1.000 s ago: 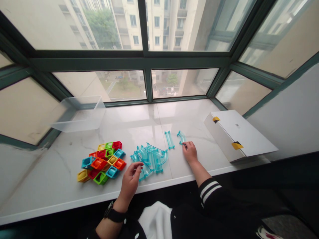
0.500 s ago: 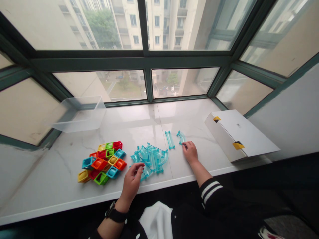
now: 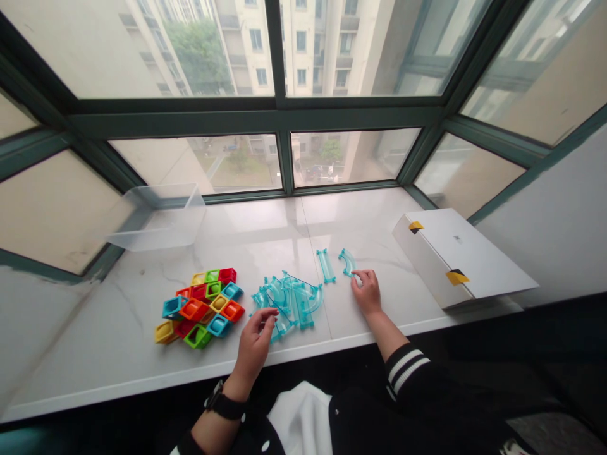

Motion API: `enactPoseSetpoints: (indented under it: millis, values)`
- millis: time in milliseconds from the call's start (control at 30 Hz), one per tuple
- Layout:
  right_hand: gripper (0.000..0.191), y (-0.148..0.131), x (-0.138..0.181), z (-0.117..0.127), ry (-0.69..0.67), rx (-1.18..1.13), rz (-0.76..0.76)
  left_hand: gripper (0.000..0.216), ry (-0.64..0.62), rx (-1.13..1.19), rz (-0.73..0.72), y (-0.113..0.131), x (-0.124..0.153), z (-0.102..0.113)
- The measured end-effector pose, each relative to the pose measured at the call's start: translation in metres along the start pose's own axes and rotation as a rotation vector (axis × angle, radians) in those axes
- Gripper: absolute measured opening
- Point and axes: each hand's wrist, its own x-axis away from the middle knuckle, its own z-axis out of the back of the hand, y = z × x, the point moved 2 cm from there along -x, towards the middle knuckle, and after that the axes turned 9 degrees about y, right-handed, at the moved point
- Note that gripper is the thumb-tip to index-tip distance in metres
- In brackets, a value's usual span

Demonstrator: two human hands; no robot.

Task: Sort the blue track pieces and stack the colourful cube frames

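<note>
On the white marble sill (image 3: 118, 341) lies a heap of clear teal track pieces (image 3: 289, 297). My left hand (image 3: 256, 344) hovers at the heap's near left edge, fingers curled in a loose pinch over a piece; whether it grips one is unclear. Further right a straight teal piece (image 3: 325, 265) and a curved teal piece (image 3: 347, 261) lie apart from the heap. My right hand (image 3: 367, 292) rests just below the curved piece, fingers bent, fingertips beside it. A cluster of coloured square blocks (image 3: 202, 306) sits to the left.
A clear plastic tub (image 3: 159, 218) stands at the back left by the window. A white cardboard box (image 3: 462, 256) with yellow-black tape lies at the right end. The sill's front edge runs just before my wrists.
My right hand has drawn back slightly from the curved piece. The left hand stays over the heap. The view has shifted a little.
</note>
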Motion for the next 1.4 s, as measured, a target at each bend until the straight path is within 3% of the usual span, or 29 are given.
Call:
enactPoseSetpoints:
  millis: [100, 233, 333, 467, 900, 1033, 1167, 1400]
  values:
    - [0.024, -0.017, 0.014, 0.006, -0.068, -0.055, 0.028, 0.029, 0.02, -0.028, -0.027, 0.005, 0.0, 0.0]
    - [0.03, -0.049, 0.04, 0.001, -0.314, -0.152, 0.069, 0.025, 0.048, -0.117, -0.125, 0.013, -0.001, 0.001]
    - [0.043, -0.07, 0.053, -0.008, -0.429, -0.051, 0.157, 0.021, 0.082, -0.17, -0.205, 0.015, 0.0, 0.002]
    - [0.05, -0.083, 0.059, -0.021, -0.476, 0.083, 0.229, 0.017, 0.123, -0.205, -0.302, 0.014, 0.0, 0.005]
    - [0.041, -0.1, 0.07, -0.03, -0.51, 0.023, 0.245, 0.019, 0.144, -0.253, -0.331, 0.013, -0.002, 0.009]
    - [0.037, -0.093, 0.052, -0.022, -0.374, -0.057, 0.187, 0.019, 0.137, -0.241, -0.322, 0.011, -0.002, 0.011]
    - [0.036, -0.076, 0.031, -0.022, -0.216, 0.054, 0.154, 0.018, 0.137, -0.222, -0.316, 0.009, -0.002, 0.012]
    - [0.042, -0.067, 0.028, -0.043, -0.327, 0.295, 0.135, 0.02, 0.14, -0.226, -0.313, 0.008, -0.002, 0.012]
